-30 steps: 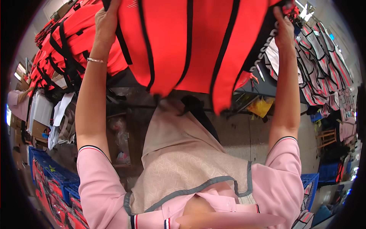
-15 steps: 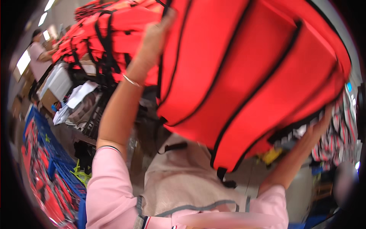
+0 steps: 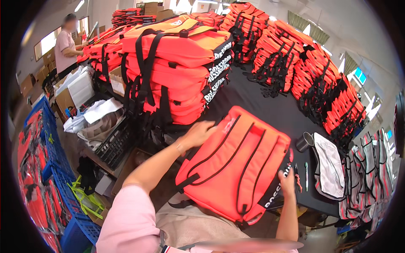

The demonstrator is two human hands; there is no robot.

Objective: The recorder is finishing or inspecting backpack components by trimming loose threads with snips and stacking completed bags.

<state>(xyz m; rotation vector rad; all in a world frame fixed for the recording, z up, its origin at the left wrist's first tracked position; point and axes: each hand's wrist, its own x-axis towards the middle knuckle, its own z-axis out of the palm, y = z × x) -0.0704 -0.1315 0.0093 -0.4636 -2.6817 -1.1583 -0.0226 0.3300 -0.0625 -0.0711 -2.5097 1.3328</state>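
A red-orange backpack [image 3: 236, 168] with black piping lies with its shoulder-strap side up, partly over the near edge of the black table [image 3: 257, 99]. It is tilted toward my body. My left hand [image 3: 200, 133] rests at its upper left edge, fingers stretched out. On the opposite side my right hand [image 3: 287, 183] grips the backpack by its black side panel, thumb up; some of its fingers are hidden. A tall stack of similar backpacks [image 3: 177, 76] stands just beyond my left hand, black straps hanging down.
More backpack stacks [image 3: 276, 55] line the table's far side. Right of my hand lie a metal cup [image 3: 304, 141], scissors [image 3: 298, 179], a toothbrush-like tool [image 3: 306, 177] and a grey-white fabric piece [image 3: 328, 168]. Blue crates [image 3: 63, 177] stand left. A person [image 3: 65, 46] works far left.
The backpack has come down from in front of my view to the table edge, strap side up. Both hands have lowered with it, and the left has loosened from its edge.
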